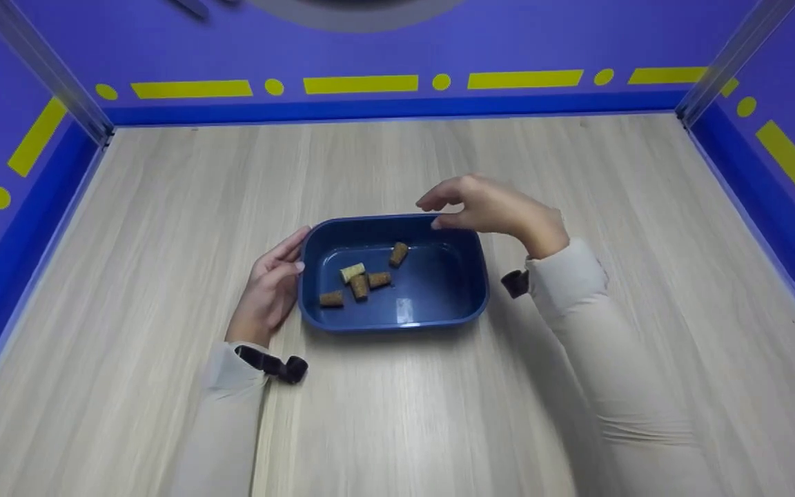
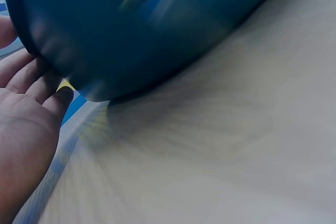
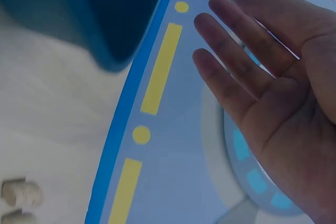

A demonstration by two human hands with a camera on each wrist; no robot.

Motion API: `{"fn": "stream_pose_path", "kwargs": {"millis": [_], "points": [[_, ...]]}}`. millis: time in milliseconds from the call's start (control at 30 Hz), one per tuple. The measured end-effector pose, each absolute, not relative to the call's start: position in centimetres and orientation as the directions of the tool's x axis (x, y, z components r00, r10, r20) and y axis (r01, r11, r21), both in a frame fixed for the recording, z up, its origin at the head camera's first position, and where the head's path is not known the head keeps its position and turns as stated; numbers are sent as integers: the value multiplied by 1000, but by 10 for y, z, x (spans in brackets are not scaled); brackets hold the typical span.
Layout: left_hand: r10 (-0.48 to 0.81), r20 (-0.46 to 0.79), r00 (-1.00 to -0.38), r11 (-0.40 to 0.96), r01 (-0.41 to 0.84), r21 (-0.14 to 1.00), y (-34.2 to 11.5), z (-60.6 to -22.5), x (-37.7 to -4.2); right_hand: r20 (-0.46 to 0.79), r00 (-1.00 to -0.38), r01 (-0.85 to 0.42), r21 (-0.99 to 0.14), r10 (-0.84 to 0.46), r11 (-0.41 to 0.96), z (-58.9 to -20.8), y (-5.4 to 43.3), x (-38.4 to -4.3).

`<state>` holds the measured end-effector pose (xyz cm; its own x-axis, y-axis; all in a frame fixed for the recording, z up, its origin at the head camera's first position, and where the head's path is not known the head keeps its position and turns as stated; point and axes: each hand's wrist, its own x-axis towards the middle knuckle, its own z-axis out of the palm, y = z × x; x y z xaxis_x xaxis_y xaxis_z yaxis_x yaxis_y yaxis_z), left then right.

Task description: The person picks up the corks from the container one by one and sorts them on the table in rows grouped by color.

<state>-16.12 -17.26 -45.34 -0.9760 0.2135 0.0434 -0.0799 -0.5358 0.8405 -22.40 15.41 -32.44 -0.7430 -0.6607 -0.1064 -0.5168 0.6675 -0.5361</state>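
A dark blue plastic bin [image 1: 439,297] stands on the wooden table and holds several short corks [image 1: 359,287], one of them paler than the others. My left hand [image 1: 268,288] holds the bin's left end. Its thumb lies at the rim and its fingers [image 2: 32,80] rest along the outside wall. Over the bin's back right rim hovers my right hand [image 1: 491,207], with thumb and fingers apart and nothing between them. Its loosely extended fingers [image 3: 239,69] show beside the bin [image 3: 97,30] in the right wrist view.
The wooden table [image 1: 163,200] is bounded by a purple back wall [image 1: 370,55] with yellow marks and by side walls. Small pale blurred things [image 3: 22,192] appear low in the right wrist view; their kind is unclear. Both wrists wear black cameras [image 1: 294,369].
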Motion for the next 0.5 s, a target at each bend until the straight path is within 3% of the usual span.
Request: {"fn": "stream_pose_path", "kwargs": {"millis": [500], "points": [[227, 46, -973, -533, -84, 842, -174, -454, -162, -95, -610, -600, -594, -787, 536, -339, 103, -232]]}}
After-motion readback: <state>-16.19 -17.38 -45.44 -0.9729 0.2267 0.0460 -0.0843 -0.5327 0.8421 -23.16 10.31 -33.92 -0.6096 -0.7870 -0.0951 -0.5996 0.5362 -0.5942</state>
